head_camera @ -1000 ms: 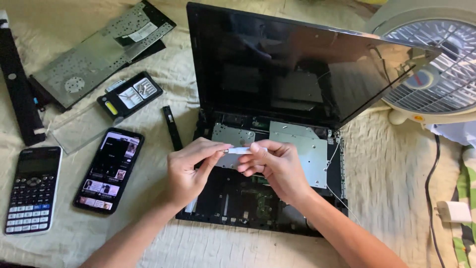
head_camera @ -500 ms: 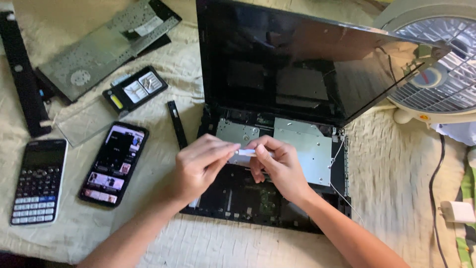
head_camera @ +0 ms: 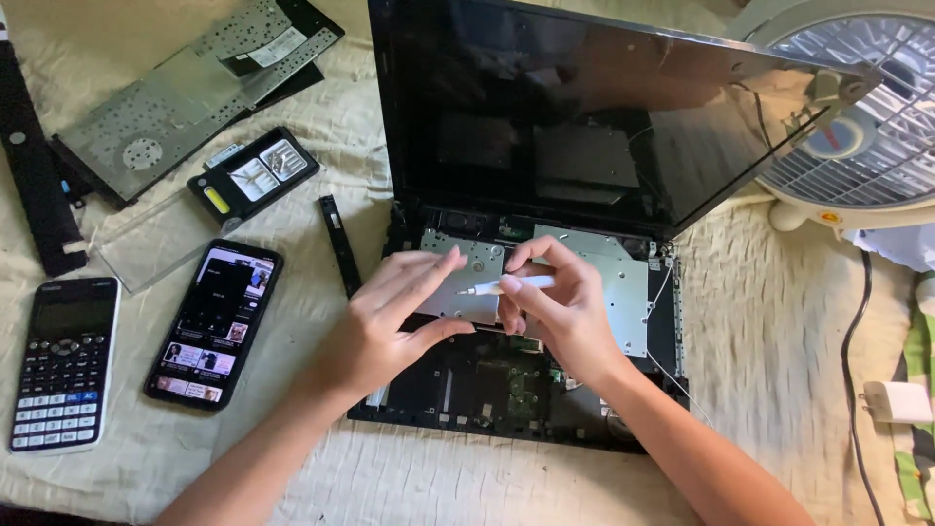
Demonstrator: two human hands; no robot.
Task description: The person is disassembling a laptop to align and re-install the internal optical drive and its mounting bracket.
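An opened black laptop (head_camera: 545, 127) lies with its keyboard removed, showing metal shield plates (head_camera: 623, 282) and a circuit board (head_camera: 506, 380). My right hand (head_camera: 560, 312) pinches a small white screwdriver (head_camera: 511, 285), its tip pointing left over the left metal plate. My left hand (head_camera: 385, 326) hovers beside it over the laptop's left part, fingers apart and extended toward the screwdriver tip, holding nothing.
On the cloth to the left lie a lit smartphone (head_camera: 214, 321), a calculator (head_camera: 63, 362), a small black tool case (head_camera: 253, 175), a black strip (head_camera: 341, 244), the removed keyboard (head_camera: 195, 88) and a clear plastic piece (head_camera: 156, 244). A white fan (head_camera: 857, 127) stands right, with a charger (head_camera: 896, 401) and cable.
My left hand has let go of the screwdriver and opened, drawing slightly left. My right hand keeps the screwdriver over the metal plate. The view shifted a little.
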